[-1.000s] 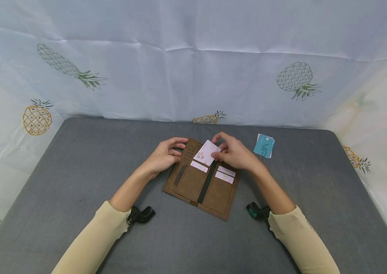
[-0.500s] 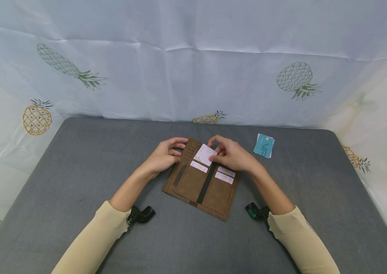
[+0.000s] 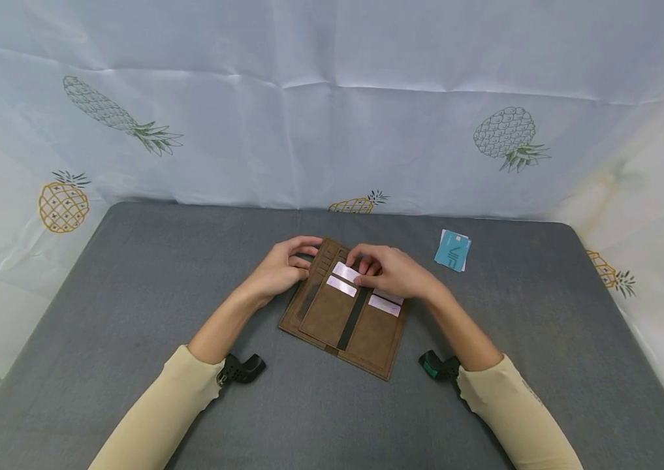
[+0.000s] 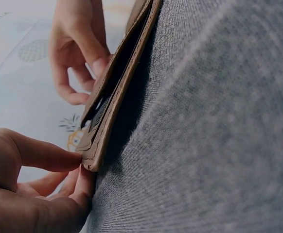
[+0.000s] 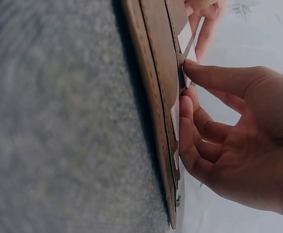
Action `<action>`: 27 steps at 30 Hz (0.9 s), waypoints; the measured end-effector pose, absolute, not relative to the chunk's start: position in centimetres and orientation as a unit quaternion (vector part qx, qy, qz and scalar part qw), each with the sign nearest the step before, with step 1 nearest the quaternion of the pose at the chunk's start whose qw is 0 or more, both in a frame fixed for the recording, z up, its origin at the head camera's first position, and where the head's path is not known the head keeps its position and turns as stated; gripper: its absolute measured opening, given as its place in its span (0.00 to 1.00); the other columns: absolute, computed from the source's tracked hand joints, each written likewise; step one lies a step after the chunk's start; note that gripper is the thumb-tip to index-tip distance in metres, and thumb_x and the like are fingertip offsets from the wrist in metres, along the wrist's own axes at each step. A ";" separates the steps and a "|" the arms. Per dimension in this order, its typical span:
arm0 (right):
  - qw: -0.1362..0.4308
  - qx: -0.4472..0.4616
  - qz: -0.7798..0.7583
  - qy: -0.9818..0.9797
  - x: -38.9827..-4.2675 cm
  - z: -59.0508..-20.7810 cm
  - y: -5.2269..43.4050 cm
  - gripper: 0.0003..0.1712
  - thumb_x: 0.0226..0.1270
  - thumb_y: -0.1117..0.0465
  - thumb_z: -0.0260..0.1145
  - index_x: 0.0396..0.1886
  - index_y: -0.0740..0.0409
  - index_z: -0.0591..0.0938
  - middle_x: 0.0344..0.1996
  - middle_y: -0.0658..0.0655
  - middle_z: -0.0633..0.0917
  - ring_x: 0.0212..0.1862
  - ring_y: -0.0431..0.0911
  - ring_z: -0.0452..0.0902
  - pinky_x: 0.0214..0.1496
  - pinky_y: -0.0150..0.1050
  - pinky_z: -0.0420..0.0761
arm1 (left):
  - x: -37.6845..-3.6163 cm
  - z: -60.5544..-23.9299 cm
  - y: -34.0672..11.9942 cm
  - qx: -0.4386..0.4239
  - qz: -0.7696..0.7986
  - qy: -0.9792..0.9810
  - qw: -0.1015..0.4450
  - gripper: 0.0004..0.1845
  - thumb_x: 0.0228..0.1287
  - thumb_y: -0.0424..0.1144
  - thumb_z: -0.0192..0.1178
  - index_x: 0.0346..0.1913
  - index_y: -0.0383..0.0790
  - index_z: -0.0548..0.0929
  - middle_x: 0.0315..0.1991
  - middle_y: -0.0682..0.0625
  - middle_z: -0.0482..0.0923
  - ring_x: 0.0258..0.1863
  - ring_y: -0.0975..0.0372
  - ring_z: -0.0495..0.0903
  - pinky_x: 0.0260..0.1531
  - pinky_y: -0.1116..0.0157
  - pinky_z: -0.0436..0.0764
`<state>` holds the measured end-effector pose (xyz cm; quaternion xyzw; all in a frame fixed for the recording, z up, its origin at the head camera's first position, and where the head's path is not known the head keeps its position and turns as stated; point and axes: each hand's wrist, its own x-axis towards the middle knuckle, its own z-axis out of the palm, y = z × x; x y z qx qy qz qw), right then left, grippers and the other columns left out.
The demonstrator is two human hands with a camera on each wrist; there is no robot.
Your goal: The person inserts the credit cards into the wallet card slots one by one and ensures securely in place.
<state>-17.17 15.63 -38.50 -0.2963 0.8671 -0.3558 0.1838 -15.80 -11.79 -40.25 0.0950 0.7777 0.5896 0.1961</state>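
A brown wallet (image 3: 346, 307) lies open on the grey table (image 3: 132, 294). My left hand (image 3: 299, 256) pinches its far left corner between thumb and fingers, which the left wrist view shows close up (image 4: 76, 162). My right hand (image 3: 367, 266) rests over the top of the wallet. Its fingertips press a pale card (image 3: 344, 271) that sits low in an upper slot. In the right wrist view the thumb tip touches that card's edge (image 5: 184, 46) against the wallet (image 5: 153, 73). Two more pale cards (image 3: 341, 286) (image 3: 383, 305) show in other slots.
A small stack of teal cards (image 3: 453, 250) lies on the table to the right of the wallet. A pineapple-print cloth (image 3: 332, 104) hangs behind and at both sides. A black wrist mount sits on each forearm.
The pale card, held up and tilted above the wallet a second ago, has gone down into the slot. My right hand has lowered and shifted left with it. The left hand has stayed put.
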 end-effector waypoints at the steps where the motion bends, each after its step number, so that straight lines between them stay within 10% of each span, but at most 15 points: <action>1: 0.184 -0.297 -0.355 0.867 -17.2 -38.5 15.6 0.17 0.77 0.62 0.72 0.61 0.56 0.83 0.38 0.55 0.86 0.36 0.42 0.81 0.44 0.40 0.81 | -15.8 -40.3 -11.8 0.096 0.590 0.777 0.196 0.38 0.69 0.18 0.53 0.81 0.40 0.70 0.71 0.34 0.75 0.57 0.47 0.85 0.51 0.64 0.81; 27: 0.187 -0.302 -0.344 0.869 -17.2 -38.6 15.6 0.08 0.77 0.64 0.71 0.52 0.55 0.89 0.42 0.56 0.87 0.41 0.43 0.83 0.47 0.40 0.82 | -15.7 -40.1 -11.8 0.091 0.586 0.780 0.201 0.38 0.71 0.19 0.52 0.82 0.42 0.70 0.73 0.35 0.73 0.59 0.47 0.82 0.53 0.60 0.80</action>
